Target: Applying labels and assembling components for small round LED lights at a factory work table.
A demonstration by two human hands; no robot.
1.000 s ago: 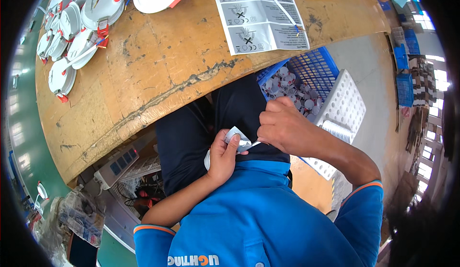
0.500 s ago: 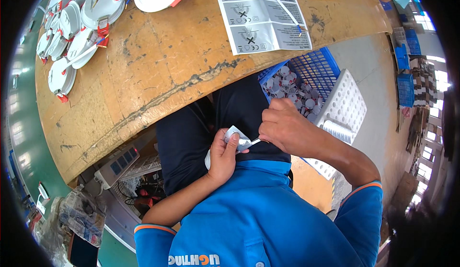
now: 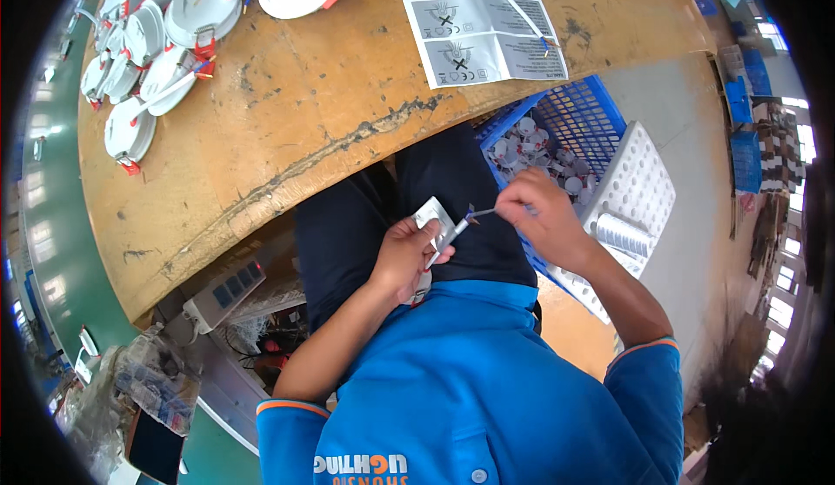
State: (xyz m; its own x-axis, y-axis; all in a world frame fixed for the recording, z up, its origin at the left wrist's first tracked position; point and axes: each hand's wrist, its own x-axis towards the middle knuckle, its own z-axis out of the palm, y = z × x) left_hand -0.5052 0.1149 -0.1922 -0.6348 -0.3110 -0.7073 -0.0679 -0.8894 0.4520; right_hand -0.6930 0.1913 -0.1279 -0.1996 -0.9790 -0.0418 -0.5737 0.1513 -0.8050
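My left hand (image 3: 404, 257) is closed round a small white printed piece (image 3: 432, 215), whose kind I cannot make out, just above my lap. A short white cable (image 3: 449, 240) slants up from beneath its fingers and ends in blue and brown wires (image 3: 470, 216). Beside it, my right hand (image 3: 539, 211) is closed in a pinch. From its fingertips a thin strand (image 3: 485, 213) reaches toward the wire ends; whether it is a wire or a tool is too small to tell.
Round white downlights (image 3: 204, 11) with red clips crowd the table's (image 3: 287, 102) far left. A printed sheet (image 3: 474, 37) with a white cable on it lies near the edge. A blue crate (image 3: 587, 107) of small white parts stands below right, with a perforated white panel (image 3: 644, 180) against it.
My right hand has moved a little right and away from the left hand, showing the cable's blue and brown wire ends. The printed piece in my left hand has turned more upright.
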